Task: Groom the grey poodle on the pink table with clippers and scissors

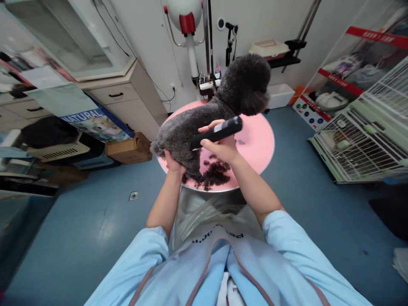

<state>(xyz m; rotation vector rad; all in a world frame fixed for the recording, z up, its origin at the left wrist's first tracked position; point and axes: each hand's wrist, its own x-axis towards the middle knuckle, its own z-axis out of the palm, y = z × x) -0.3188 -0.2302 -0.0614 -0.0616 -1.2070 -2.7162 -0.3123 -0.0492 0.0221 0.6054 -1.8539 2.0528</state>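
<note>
While the round pink grooming table takes centre, a grey poodle-type dog stands on it, head to the R, rump L. Dark hair clippings lie heaped nr the front edge. R hand wrapped snug round black hair clippers, blade end right at the hind-leg coat. L hand on the dog's rear, thumb up; fingers mostly hidden, can't tell how wide.

The dog is dark grey, the clippers black, the table pink, the floor blue
</note>
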